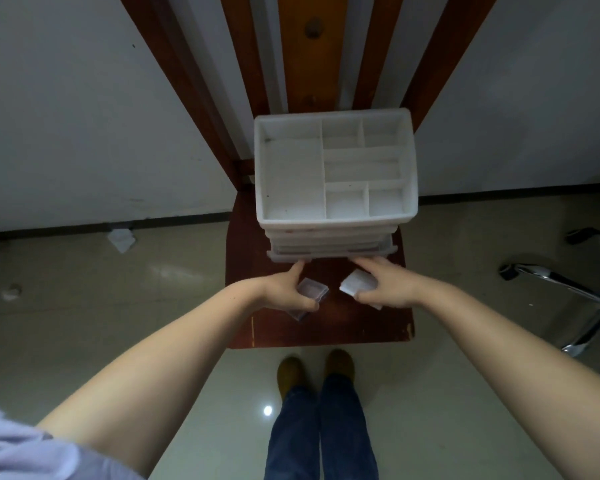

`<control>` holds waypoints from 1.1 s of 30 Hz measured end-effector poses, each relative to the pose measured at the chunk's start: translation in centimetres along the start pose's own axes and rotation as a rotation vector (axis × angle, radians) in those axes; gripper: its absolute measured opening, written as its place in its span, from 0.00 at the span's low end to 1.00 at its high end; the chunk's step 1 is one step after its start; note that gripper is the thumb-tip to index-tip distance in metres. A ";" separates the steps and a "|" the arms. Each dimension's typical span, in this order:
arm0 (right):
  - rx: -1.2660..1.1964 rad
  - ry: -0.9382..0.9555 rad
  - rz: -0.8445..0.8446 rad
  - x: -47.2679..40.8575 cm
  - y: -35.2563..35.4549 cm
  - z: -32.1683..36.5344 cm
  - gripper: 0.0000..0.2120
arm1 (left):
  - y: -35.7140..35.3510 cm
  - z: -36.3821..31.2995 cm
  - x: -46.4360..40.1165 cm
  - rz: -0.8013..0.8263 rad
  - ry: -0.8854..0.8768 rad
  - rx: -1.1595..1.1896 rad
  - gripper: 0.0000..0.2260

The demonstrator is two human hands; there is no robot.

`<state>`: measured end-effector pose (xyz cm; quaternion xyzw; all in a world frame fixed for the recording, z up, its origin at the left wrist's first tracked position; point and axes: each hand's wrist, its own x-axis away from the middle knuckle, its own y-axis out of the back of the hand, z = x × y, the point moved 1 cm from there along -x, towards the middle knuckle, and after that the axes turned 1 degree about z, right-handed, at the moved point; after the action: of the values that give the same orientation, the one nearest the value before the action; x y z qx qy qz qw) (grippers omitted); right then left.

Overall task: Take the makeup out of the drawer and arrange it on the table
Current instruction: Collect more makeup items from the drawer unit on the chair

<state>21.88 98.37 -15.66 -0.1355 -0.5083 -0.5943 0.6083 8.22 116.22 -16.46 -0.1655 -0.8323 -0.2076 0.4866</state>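
A white plastic organizer [335,174] with divided top compartments and stacked drawers stands on a dark wooden seat [326,327]. A small clear case [312,289] and a small white case [355,282] sit just before it, each held in a hand.

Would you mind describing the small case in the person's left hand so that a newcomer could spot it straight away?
Find the white drawer organiser standing on the dark red wooden seat. Just in front of its lowest drawer, the left hand grips a small clear case with a purplish tint. The item in the right hand beside it is opaque white instead.
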 end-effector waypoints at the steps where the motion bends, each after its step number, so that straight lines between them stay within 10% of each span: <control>1: 0.020 -0.002 -0.033 -0.4 0.7 0.2 0.41 | 0.6 -0.2 -0.2 -0.033 -0.011 -0.008 0.48; 10: 0.108 0.007 -0.115 0.2 0.9 4.0 0.32 | 0.5 0.3 1.9 -0.341 -0.031 -0.122 0.33; 17: 0.361 0.429 -0.374 5.7 -1.3 12.5 0.40 | -4.9 3.9 12.3 -0.790 -0.017 0.104 0.32; 33: 1.073 1.271 0.142 19.2 -21.4 30.0 0.35 | -36.6 12.0 34.2 -1.486 0.779 0.783 0.35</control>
<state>-14.52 104.74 3.31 0.5019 -0.2726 -0.1951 0.7973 -34.26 93.38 1.55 0.6686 -0.5130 -0.2111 0.4953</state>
